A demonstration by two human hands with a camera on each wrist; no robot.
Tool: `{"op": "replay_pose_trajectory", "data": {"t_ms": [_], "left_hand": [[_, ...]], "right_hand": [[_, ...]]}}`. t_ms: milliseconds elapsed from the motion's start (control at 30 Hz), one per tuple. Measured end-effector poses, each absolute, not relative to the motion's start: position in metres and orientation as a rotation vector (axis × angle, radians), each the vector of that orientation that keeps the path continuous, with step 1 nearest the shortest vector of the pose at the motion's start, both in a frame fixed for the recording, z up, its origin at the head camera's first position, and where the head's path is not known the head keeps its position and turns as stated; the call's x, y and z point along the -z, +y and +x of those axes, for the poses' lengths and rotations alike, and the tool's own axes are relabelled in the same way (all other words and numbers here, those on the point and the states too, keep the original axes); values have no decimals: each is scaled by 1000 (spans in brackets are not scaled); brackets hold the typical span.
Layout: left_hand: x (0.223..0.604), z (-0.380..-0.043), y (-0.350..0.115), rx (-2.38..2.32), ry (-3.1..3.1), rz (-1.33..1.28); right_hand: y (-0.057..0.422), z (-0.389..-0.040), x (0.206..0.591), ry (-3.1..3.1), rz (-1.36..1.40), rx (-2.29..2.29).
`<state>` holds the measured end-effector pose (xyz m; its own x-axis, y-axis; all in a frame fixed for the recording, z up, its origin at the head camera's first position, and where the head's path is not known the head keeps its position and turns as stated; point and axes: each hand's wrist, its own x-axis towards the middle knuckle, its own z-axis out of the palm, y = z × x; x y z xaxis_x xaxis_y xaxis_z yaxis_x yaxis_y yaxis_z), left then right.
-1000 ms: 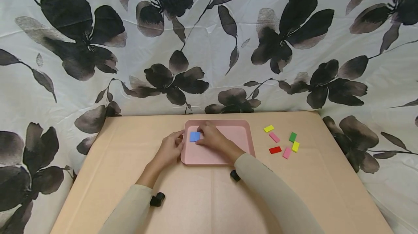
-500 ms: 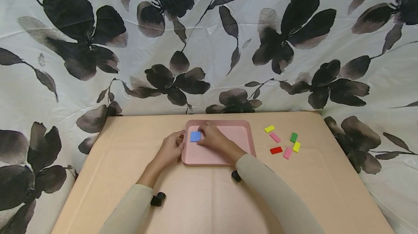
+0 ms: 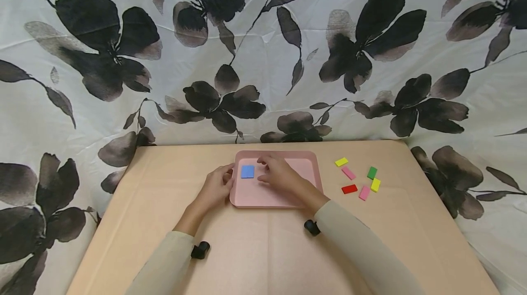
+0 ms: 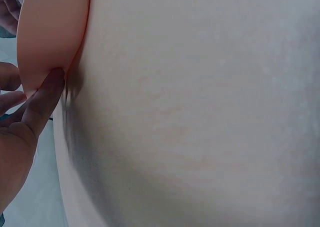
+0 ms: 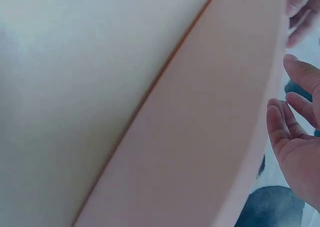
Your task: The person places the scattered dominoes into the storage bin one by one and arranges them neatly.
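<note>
A pink rectangular tray (image 3: 284, 201) lies on the table near its far edge. Inside, toward its left end, two small blue rectangular pieces (image 3: 247, 172) sit side by side and form a square. My left hand (image 3: 215, 186) holds the tray's left edge; in the left wrist view its thumb (image 4: 50, 89) presses the tray's outer side while the fingers reach round near the rim. Over the middle of the tray is my right hand (image 3: 280, 176), just right of the blue pieces. Its fingers are loosely bent and apart from the thumb, with nothing between them.
To the right of the tray several small flat pieces lie scattered on the table (image 3: 395, 240): yellow (image 3: 341, 162), pink (image 3: 348, 173), red (image 3: 349, 189) and green (image 3: 372, 172) among them. A floral cloth (image 3: 288, 57) hangs behind the table.
My right hand has let go of the blue piece and moved a little right, away from the pair. My left hand has stayed at the tray's edge.
</note>
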<state>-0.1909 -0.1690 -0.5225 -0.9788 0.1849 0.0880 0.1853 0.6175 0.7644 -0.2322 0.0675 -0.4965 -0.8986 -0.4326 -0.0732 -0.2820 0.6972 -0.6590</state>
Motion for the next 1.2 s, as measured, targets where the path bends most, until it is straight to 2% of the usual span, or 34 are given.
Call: {"op": "replay_pose_trajectory", "data": {"t_ms": [367, 733, 1200], "left_hand": [[522, -191, -169, 1338, -2823, -314], [522, -191, -169, 1336, -2820, -323], [525, -191, -169, 1337, -2821, -322]], "right_hand": [[108, -220, 475, 2701, -659, 1136], [157, -204, 466, 2799, -531, 1196], [227, -189, 474, 2974, -453, 1209]]}}
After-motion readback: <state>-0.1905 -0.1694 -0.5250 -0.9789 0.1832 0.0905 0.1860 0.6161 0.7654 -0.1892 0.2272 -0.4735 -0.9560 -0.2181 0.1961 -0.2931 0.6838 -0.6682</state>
